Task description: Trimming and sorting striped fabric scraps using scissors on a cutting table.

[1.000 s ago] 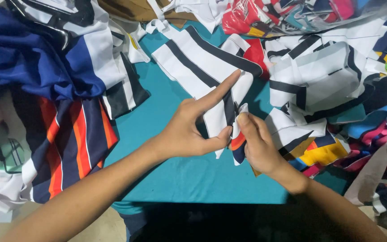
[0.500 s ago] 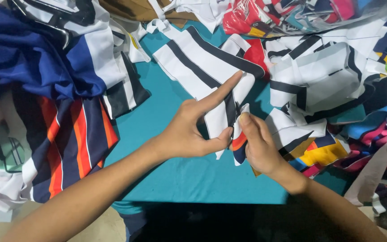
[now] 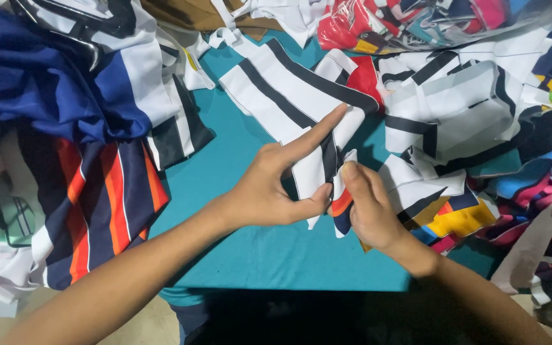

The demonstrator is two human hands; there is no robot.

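Head view, looking down on my two bare hands over the teal table surface. I am pinching a small fabric piece between both hands at the middle of the frame. My left hand is closing thumb against curled fingers on its left edge, with the index finger stretching out straight toward the upper right, lying along a white strip with black stripes. My right hand is gripping the same piece from the right side, thumb on top, fingers tucked beneath. The piece is showing white, black, navy and an orange-red patch, and it is hanging just between the two thumbs, touching both.

The striped strip is running diagonally up and to the left from my fingertips. Heaped fabric is lying all round: a navy pile with orange and white stripes well to the left of my left forearm, white-and-black folded pieces up right, and multicoloured scraps just beside my right wrist. I cannot tell whether the pinched piece is joined to the long strip.
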